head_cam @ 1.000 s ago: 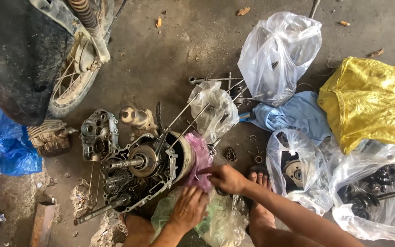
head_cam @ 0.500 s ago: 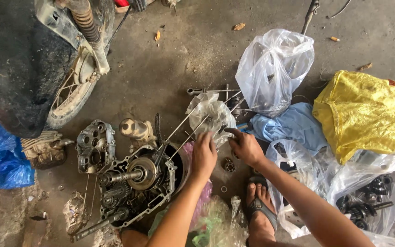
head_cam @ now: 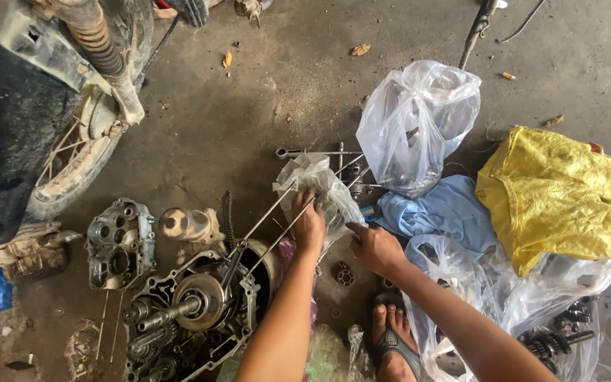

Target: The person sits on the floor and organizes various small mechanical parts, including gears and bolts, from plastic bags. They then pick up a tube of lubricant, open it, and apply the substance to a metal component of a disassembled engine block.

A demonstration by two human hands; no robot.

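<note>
Small clear bag (head_cam: 317,185) in both hands — long axis upper-left to lower-right

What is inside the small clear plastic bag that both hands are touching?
The small clear bag is crumpled and cloudy. Its contents cannot be made out, hidden by folds and the left hand.
</note>
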